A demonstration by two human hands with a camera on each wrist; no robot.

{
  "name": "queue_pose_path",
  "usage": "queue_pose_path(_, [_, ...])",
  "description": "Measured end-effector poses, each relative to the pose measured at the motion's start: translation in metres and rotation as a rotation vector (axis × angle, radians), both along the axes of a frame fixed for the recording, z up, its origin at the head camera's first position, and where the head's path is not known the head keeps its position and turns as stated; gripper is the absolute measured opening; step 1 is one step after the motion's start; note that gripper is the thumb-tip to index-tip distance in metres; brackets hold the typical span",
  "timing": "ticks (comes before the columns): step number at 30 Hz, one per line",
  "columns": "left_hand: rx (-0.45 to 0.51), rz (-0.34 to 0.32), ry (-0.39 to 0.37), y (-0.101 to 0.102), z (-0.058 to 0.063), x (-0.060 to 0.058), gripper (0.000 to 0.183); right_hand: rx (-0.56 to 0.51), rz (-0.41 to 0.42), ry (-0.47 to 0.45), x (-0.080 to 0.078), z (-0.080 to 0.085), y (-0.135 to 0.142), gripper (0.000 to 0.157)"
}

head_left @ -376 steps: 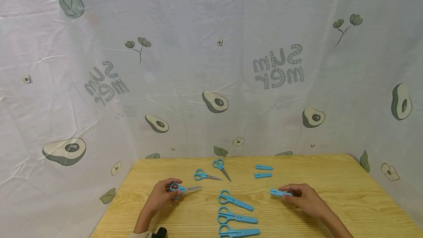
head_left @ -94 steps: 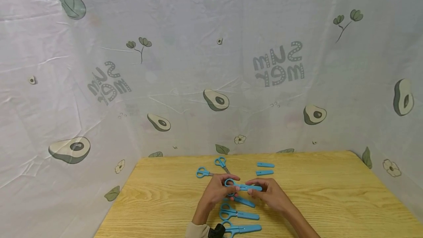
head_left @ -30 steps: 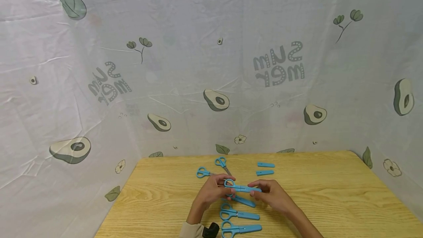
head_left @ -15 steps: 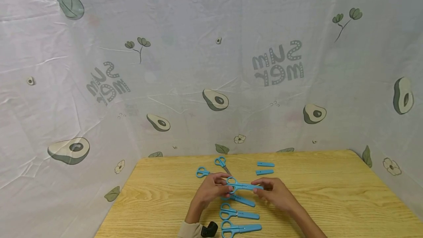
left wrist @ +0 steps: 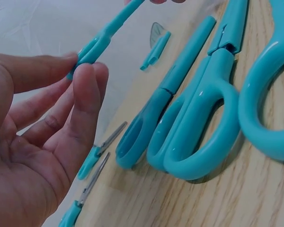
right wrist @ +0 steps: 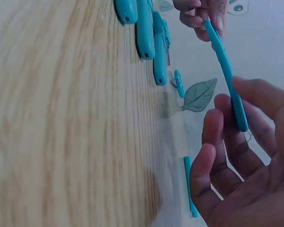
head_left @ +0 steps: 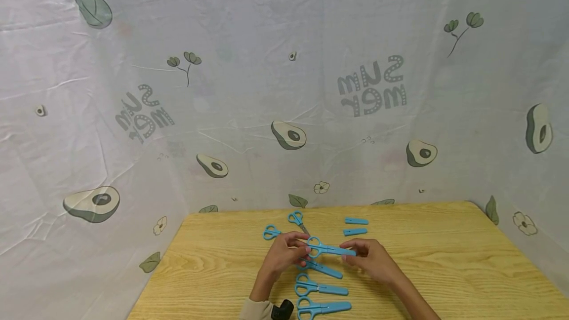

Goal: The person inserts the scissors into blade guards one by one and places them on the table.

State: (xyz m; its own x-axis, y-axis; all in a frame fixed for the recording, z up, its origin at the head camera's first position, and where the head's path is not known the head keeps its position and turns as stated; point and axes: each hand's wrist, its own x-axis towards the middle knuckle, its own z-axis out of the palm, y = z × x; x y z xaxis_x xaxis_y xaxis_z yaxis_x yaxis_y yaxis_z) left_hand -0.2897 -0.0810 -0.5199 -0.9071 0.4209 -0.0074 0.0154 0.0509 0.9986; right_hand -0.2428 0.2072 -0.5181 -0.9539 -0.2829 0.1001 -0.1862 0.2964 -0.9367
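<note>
In the head view, both hands hold one pair of light blue scissors (head_left: 328,249) above the middle of the table, a blue blade cover over its blades. My left hand (head_left: 283,253) pinches the finger loops between thumb and fingers, as the left wrist view also shows on the scissors (left wrist: 95,48). At the cover's tip, my right hand (head_left: 372,259) pinches with thumb and fingers. Beneath them lies a covered pair of scissors (head_left: 328,269), its loops partly hidden by the left hand. Two more covered scissors, a middle pair (head_left: 331,290) and a near pair (head_left: 332,306), lie in front.
Behind the left hand lie two uncovered scissors, one at the back (head_left: 295,218) and one further left (head_left: 270,232) with its blades hidden. Two loose blade covers, a rear one (head_left: 356,221) and a front one (head_left: 355,232), lie right of them on the wooden table (head_left: 426,246).
Earlier, the left hand held bare scissors and the right hand a separate cover; the hands have come together and the cover is on the blades. Lately the held scissors have shifted slightly right.
</note>
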Motion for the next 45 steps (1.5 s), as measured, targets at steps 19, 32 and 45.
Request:
queue_pose_path(19, [0.004,0.032,-0.009,0.011,-0.001,0.003,0.029,0.134,-0.092,0.014,-0.002,-0.004,0.011,0.031])
queue_pose_path(32, [-0.005,0.031,-0.021,0.008,0.001,0.005,0.038,0.303,-0.114,0.06,0.001,-0.004,0.017,0.023])
queue_pose_path(45, [0.011,0.036,-0.037,-0.003,0.007,0.004,0.04,0.307,-0.1,0.066,0.002,-0.001,0.021,0.023])
